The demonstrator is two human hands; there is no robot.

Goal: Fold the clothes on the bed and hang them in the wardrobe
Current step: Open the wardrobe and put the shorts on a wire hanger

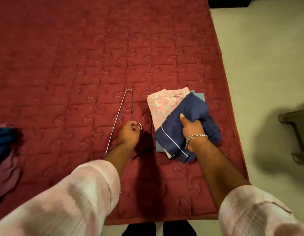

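Head view, bed [79, 57]: red quilted mattress; carries the hanger, the folded stack and a loose heap at the left edge.
Head view, left hand [130, 133]: grip pinching the hook end of the wire hanger [125, 108]; hanger mostly flat on the bed, pointing away from the body.
Head view, right hand [192, 128]: grip curled round the navy garment [185, 123], thumb on top, fabric bunched beneath the fingers.
Head view, stack: navy garment uppermost, over a pink floral garment [162, 106] and a pale blue piece [199, 96]; all near the right side of the bed.
Head view, unfolded heap [4, 150]: blue and purple cloth, well apart from the hands.
Risk, fold: likely to slump open if lifted by the bunched handful alone.
Risk, stack: lower pieces may drag along or skew as the top one comes away.
Risk, hanger: thin wire held at one end only; may swing or snag the quilt when raised.
Risk, threading: garment may slide off a smooth bar if draped unevenly.
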